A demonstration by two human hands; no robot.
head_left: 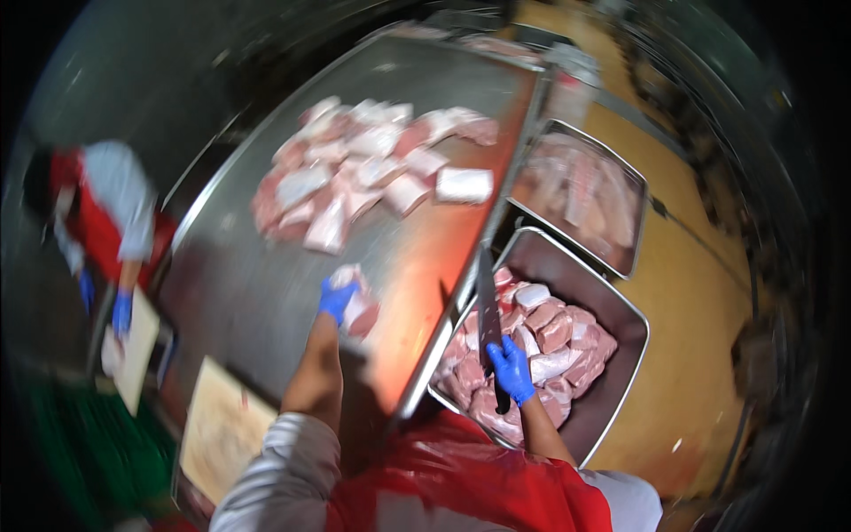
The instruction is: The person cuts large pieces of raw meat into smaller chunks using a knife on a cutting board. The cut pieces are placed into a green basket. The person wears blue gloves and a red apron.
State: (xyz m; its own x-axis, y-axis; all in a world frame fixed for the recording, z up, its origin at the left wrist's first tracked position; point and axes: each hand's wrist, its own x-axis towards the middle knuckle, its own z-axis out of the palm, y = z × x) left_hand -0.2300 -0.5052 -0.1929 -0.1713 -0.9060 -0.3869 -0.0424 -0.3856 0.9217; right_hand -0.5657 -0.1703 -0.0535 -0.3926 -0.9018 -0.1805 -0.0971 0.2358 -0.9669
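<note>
Crowding w/ meat: steel table (266, 293), pile (363, 160), near tray (620, 355), far tray (634, 191).

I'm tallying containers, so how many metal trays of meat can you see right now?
2. The near tray sits right of the table, under the right hand holding a knife. The far tray lies just beyond it. More may be hidden.

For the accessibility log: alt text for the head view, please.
A person's left hand grips a piece of raw meat on a steel table, while the right hand holds a long knife over a metal tray of cut meat.
</note>
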